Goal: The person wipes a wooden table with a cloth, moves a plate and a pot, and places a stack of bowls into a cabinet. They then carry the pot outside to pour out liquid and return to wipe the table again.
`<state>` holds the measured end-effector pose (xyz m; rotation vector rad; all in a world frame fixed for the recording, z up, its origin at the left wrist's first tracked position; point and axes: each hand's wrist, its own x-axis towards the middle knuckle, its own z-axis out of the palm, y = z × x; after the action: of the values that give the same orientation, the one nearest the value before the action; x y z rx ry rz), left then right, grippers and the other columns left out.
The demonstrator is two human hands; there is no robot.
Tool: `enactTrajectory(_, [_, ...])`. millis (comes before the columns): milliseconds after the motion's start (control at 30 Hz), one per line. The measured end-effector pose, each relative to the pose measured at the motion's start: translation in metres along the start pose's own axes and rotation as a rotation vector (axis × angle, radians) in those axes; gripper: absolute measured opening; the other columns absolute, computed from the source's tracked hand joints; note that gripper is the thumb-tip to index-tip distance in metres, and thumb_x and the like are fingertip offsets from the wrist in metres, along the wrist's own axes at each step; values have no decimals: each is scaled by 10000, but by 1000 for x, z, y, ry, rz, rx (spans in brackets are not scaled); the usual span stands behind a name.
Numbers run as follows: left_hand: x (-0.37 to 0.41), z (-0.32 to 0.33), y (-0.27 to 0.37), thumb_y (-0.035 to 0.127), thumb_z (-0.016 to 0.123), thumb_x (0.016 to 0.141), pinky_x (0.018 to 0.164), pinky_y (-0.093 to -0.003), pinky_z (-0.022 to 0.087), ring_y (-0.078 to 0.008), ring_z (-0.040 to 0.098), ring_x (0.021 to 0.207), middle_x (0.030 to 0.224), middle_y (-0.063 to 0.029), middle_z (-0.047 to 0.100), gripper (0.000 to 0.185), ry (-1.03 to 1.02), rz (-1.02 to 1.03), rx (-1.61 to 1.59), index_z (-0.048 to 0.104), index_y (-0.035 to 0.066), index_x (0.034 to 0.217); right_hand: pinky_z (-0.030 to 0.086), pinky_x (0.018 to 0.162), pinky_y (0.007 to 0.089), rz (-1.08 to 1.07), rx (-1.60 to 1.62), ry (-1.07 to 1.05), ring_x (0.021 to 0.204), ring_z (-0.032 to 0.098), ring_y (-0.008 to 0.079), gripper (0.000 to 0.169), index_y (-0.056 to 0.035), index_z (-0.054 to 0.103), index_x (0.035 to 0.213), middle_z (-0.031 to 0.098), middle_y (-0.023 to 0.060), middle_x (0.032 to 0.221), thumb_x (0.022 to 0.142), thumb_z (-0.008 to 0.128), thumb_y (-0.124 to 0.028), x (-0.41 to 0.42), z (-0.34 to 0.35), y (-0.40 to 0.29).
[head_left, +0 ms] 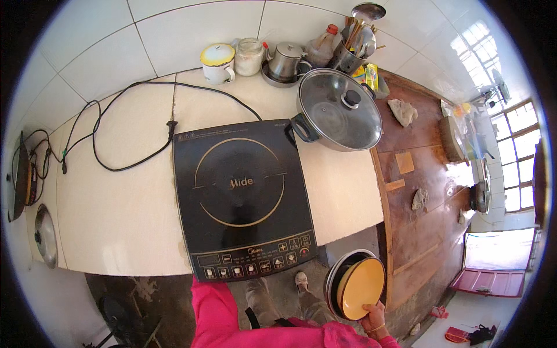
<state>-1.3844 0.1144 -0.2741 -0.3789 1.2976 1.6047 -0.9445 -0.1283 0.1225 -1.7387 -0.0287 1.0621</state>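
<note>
My right hand [374, 319] grips the rim of a yellow enamel basin [363, 285], which is stacked with a dark-inside, pale-rimmed basin [332, 282]. The stack is tilted, beyond the front edge of the counter. My left hand is out of view; its pink sleeve [214, 306] runs up to the front edge of the induction cooker and vanishes beneath it. The black Midea induction cooker [239, 204] lies on the cream tiled counter [122, 217] with nothing on its plate. Beside its back right corner stands a steel pot with a glass lid [335, 113].
A black power cord [117, 165] loops across the counter, its plug [172, 126] by the cooker. Along the wall stand an enamel mug [217, 69], a glass jar [249, 58], a metal kettle [285, 61] and a utensil holder [346, 58]. A pot lid [45, 235] lies left; cloths [402, 112] lie on the brown wooden surface [417, 248].
</note>
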Motion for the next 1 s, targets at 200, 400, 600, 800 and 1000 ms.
enactTrajectory(200, [22,-4,-9,155,566,817,571,-403,536,-267,613,690,835,-111,596,213,6,-54,28,540,11,971,529,488,329,79,-61,-194,589,623,253,315,109,501,990,610,173,833,691,494,7,-6,-5,-2])
enactTrajectory(400, [35,-14,-11,166,565,823,583,-403,537,-268,615,704,840,-113,598,224,6,-108,68,542,9,981,538,642,368,81,-55,-171,756,628,272,355,90,490,1043,594,175,938,698,510,12,-2,-7,9])
enactTrajectory(600, [22,-40,-14,177,563,828,595,-403,537,-270,616,718,844,-114,600,236,-6,-219,176,543,8,991,465,343,314,25,-7,-91,505,598,240,354,58,479,1034,602,153,796,686,481,-5,-9,18,19])
enactTrajectory(800, [-53,-83,-44,189,561,834,608,-404,537,-272,618,732,849,-116,602,248,-208,-598,530,545,6,1001,454,338,303,40,125,-121,519,593,226,328,42,475,1033,592,149,788,706,467,13,-23,18,24])
enactTrajectory(1000, [-253,-18,-47,235,524,872,652,-367,537,-243,613,788,881,-118,608,294,-964,-819,1126,552,-10,1031,421,309,314,22,255,-18,460,564,220,316,26,475,1021,580,134,730,708,440,43,-39,0,26])
